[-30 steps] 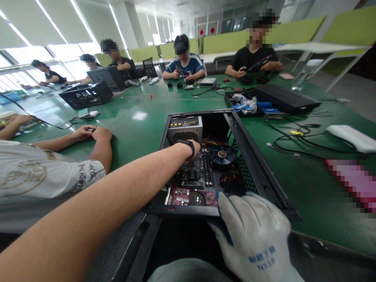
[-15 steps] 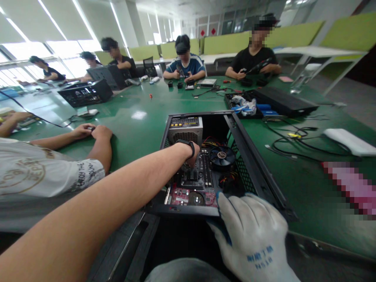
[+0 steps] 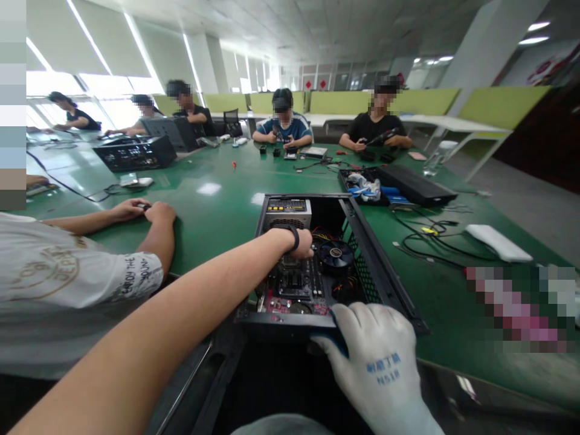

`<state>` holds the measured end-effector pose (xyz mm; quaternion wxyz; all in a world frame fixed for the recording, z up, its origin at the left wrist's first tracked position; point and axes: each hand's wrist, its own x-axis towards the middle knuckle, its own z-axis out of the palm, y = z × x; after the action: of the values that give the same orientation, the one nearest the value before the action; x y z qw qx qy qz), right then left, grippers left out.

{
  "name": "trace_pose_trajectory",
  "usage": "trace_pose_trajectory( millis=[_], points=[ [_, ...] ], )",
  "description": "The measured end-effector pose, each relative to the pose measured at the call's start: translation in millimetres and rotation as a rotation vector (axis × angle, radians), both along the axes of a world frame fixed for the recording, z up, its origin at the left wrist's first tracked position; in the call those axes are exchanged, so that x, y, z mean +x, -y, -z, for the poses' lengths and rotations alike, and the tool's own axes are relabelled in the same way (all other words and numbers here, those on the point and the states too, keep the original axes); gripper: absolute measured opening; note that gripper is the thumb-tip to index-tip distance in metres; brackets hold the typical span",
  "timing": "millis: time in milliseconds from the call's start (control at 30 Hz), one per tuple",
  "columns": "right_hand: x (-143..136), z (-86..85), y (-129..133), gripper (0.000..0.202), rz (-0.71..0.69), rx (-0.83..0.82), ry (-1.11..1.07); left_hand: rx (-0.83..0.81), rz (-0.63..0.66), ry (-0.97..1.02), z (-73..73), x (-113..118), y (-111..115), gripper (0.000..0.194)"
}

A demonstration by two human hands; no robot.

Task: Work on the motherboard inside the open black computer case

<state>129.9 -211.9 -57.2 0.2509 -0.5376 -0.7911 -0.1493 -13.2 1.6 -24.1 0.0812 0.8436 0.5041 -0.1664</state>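
An open computer case point(image 3: 385, 284) lies on its side before me, partly over the table's edge. My left hand point(image 3: 304, 243), bare with a black wristband, is inside it above the motherboard point(image 3: 294, 281). Its fingers are curled closed near the memory slots; anything in them is hidden. In a white work glove, my right hand point(image 3: 378, 347) grips the near rim of the case, thumb below and fingers over the top. A power supply point(image 3: 290, 208) sits at the far left inside, a black fan point(image 3: 336, 254) to the right of my left hand, and a red circuit board point(image 3: 276, 303) at the near end.
Close on my left a person rests both forearms on the green table point(image 3: 212, 223). Tangled black cables point(image 3: 421, 226) and a white box-like object point(image 3: 498, 243) lie to the right. Beyond is a black tray point(image 3: 351, 181) with gloves. Several people work across the table.
My left hand has shifted slightly right toward the fan, its closed fingers now more visible. The right hand keeps its grip on the rim. My view has tilted up a little.
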Motion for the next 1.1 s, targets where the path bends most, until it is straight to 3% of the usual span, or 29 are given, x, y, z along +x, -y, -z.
trace_pose_trajectory(
  millis=[167,267,367,567,700,900,1100],
  points=[
    [-2,-8.7,-35,0.029,0.050,-0.056,0.084,0.148,-0.060,0.144,-30.4,-9,-6,0.047],
    [-4,-12.9,-80,0.035,0.094,-0.083,0.166,0.254,-0.106,0.274,-48.8,-22,-16,0.042],
    [-6,-15.7,-141,0.045,0.140,-0.126,0.225,0.329,-0.124,0.380,-61.1,-37,-23,0.039],
    [-13,-21.8,-272,0.054,0.231,-0.171,0.244,0.418,-0.119,0.610,-68.4,-60,-27,0.030],
    [-20,-24.3,-328,0.051,0.290,-0.189,0.258,0.414,-0.127,0.698,-65.3,-69,-24,0.028],
    [-19,-21.1,-352,0.047,0.289,-0.210,0.272,0.388,-0.127,0.715,-54.4,-78,-21,0.026],
    [-13,-18.8,-331,0.050,0.234,-0.226,0.281,0.388,-0.116,0.724,-55.6,-77,-23,0.026]
  ],
)
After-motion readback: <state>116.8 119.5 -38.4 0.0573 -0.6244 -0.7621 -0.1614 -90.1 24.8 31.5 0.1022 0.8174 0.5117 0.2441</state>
